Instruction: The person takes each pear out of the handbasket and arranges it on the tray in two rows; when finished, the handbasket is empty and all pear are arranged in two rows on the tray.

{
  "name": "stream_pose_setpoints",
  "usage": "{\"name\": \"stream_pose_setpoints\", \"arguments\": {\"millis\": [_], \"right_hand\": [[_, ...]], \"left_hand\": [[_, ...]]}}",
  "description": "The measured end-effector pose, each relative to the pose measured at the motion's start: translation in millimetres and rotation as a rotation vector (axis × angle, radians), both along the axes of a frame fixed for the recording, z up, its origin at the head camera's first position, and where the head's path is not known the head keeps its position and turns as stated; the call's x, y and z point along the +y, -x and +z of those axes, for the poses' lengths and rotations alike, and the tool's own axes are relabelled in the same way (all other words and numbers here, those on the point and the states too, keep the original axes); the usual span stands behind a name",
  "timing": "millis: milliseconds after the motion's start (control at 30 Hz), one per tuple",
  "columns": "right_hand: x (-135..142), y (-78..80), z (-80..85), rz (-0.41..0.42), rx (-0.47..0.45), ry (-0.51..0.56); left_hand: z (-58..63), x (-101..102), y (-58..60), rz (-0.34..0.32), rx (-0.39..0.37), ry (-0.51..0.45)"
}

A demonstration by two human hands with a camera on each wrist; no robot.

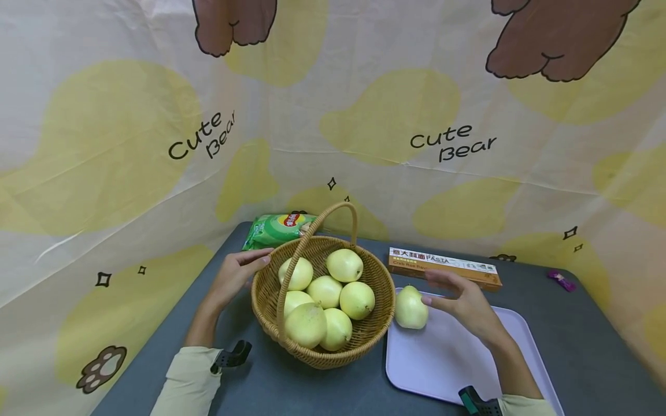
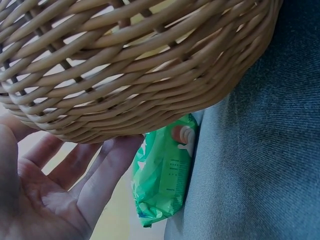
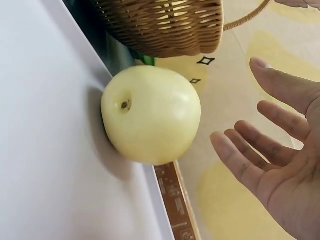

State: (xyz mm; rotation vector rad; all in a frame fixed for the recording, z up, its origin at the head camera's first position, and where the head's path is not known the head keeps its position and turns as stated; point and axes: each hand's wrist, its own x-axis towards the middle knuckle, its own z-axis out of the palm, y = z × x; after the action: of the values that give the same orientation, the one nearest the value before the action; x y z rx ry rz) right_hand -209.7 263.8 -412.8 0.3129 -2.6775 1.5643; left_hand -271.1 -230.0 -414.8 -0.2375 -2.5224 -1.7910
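A wicker basket [image 1: 324,363] with an arched handle stands on the table, holding several pale yellow-green pears [image 1: 305,325]. My left hand [image 1: 235,276] is at the basket's left rim, its fingers loosely extended; in the left wrist view the fingertips meet the edge of the wicker [image 2: 150,95]. One more pear [image 1: 411,308] stands on the left part of a lilac tray [image 1: 432,370]. To its right is my right hand [image 1: 465,306], fingers spread and relaxed. The right wrist view shows a gap between those fingers and the pear [image 3: 152,115].
Behind the basket lies a green snack bag [image 1: 278,230]. An orange and white pasta box [image 1: 442,269] lies behind the tray, and a small purple wrapped item [image 1: 561,281] is at the far right. A printed cloth [image 1: 374,190] hangs behind the grey table [image 1: 281,387].
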Motion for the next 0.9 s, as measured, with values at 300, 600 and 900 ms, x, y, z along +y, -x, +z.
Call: {"name": "stream_pose_setpoints", "arguments": {"millis": [300, 600, 900], "right_hand": [[-17.4, -3.0, 5.9, 0.057, 0.088, 0.051], [-28.6, -1.5, 10.1, 0.101, 0.153, 0.057], [-41.3, 2.5, 22.3, 0.156, 0.158, 0.053]], "left_hand": [[-0.7, 0.0, -0.1, 0.000, -0.006, -0.001], [2.7, 0.0, -1.9, -0.012, 0.003, -0.005], [4.8, 0.1, -4.7, -0.016, -0.001, -0.015]]}}
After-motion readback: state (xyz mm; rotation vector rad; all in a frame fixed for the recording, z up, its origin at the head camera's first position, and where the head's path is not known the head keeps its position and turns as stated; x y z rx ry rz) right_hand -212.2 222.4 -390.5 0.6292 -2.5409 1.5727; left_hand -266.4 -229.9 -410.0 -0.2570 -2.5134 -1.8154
